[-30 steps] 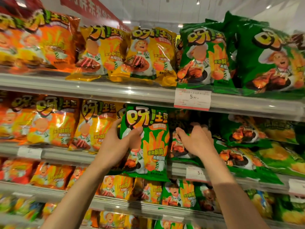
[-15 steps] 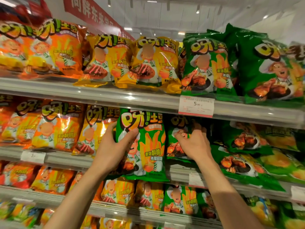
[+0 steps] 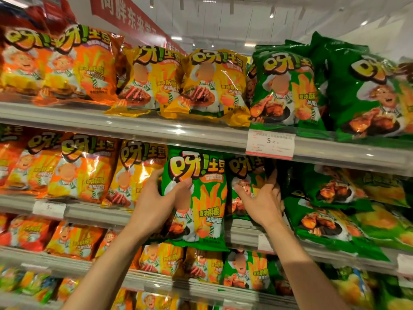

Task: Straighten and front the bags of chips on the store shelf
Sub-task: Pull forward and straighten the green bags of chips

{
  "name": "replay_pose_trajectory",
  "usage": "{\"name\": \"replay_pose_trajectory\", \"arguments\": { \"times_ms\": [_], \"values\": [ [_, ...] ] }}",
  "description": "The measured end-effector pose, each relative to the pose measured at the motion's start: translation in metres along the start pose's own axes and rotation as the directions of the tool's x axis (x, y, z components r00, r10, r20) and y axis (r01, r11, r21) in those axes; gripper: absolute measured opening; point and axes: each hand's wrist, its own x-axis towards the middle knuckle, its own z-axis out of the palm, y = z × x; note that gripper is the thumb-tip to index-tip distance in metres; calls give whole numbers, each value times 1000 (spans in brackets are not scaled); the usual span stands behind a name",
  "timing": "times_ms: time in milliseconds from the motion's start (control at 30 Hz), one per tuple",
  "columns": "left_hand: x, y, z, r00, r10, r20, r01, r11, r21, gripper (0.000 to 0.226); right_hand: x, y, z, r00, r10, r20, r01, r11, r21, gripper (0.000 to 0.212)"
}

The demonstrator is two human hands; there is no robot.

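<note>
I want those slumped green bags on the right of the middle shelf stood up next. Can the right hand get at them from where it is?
Probably yes. The right hand rests on an upright green bag beside the slumped green bags, and nothing lies between.

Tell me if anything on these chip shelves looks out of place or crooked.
Yes. On the middle shelf, right of the hands, several green bags lie slumped and tilted instead of standing face-out. The green bag in the left hand hangs past the shelf edge. On the top shelf, a yellow bag leans, its corner overhanging.
</note>
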Motion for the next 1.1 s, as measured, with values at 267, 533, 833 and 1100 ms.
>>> {"name": "replay_pose_trajectory", "arguments": {
  "times_ms": [267,533,833,1100],
  "values": [
    [-4,2,1,1000,-17,4,17,1000,9,35,1,-3,12,970,-36,-238,96,965,245,94],
    [-6,3,3,999,-25,32,24,999,27,38,20,0,22,1000,2,17,-5,986,164,109],
    [0,5,43,991,-25,129,20,999,33,27,-18,-11,-51,998,-59,30,34,849,527,59],
    [28,17,115,988,-58,142,67,996,-59,49,-16,-7,-58,998,10,60,-44,791,610,65]
  ]
}}
